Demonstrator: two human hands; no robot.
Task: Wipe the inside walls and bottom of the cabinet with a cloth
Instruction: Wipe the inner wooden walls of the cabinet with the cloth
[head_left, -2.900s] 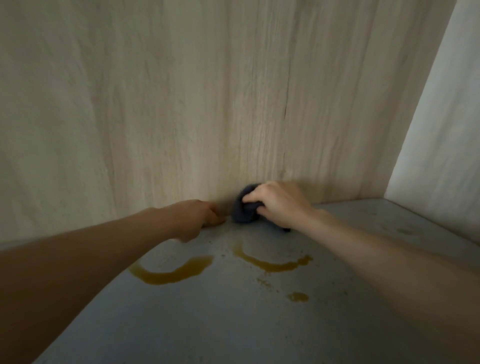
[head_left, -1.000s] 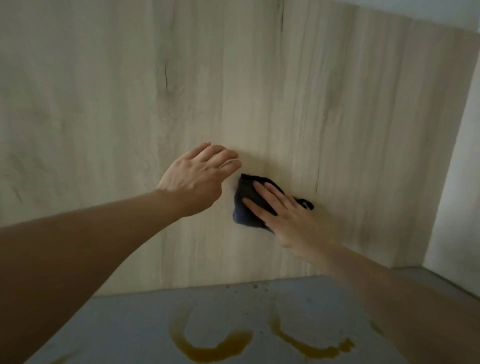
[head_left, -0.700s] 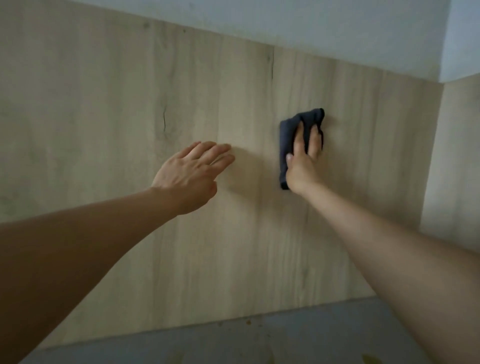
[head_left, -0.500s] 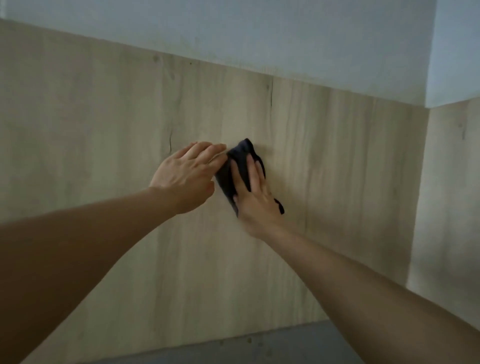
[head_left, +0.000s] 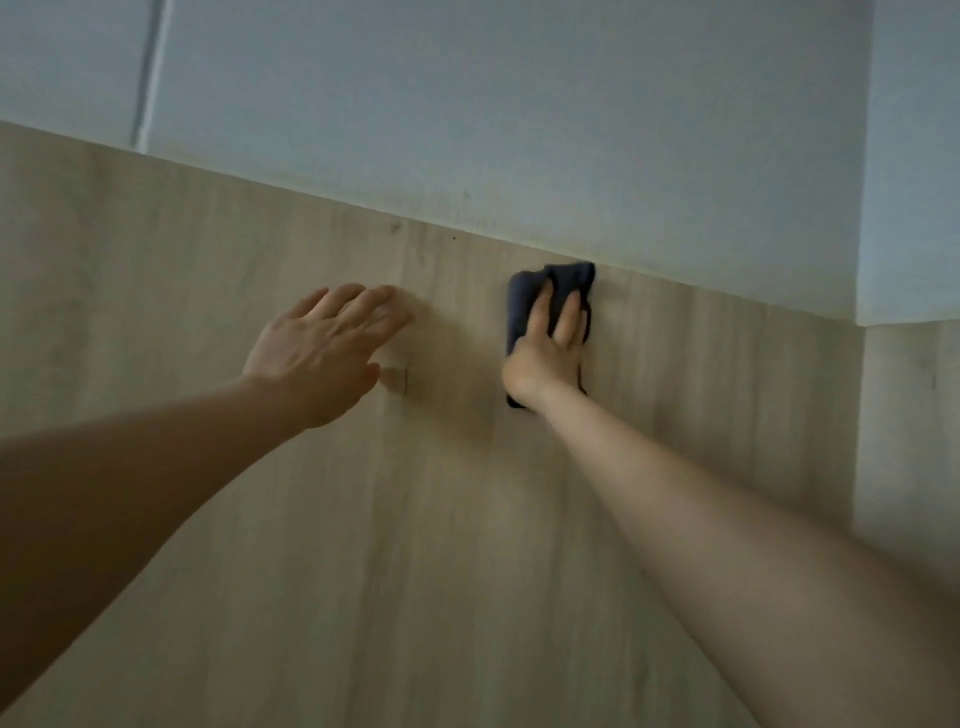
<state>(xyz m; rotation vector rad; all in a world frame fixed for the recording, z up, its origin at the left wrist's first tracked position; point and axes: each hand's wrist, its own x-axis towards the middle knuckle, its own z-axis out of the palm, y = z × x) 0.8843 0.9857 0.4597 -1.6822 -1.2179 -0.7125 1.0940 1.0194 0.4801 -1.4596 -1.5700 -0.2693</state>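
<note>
Since half a second ago the right hand (head_left: 545, 348) has carried the cloth (head_left: 524, 306) away from the left hand (head_left: 322, 348) and up the back wall (head_left: 415, 519) — it now sits right of centre in the frame, its top edge touching the seam where the wood panel meets the pale grey ceiling panel (head_left: 519, 130). The view has tilted up too; the cabinet bottom no longer shows.

Grip: right hand lies flat, fingers straight, pressing the dark cloth against the wall rather than clutching it. Left hand is spread and relaxed, holding nothing, left of centre; its fingertips look to be on or just off the wall (cannot tell which), probably bracing.

Step in hand, as I read it: wiping the upper band of the back wall, at the top of an upward stroke.

Next move calls for steady palm pressure so the cloth does not slip from under the flat fingers, then a sweep along the top seam or down an unwiped strip. The side wall (head_left: 909, 441) at the right of the frame waits for its turn, and so does the bottom — out of view now.
</note>
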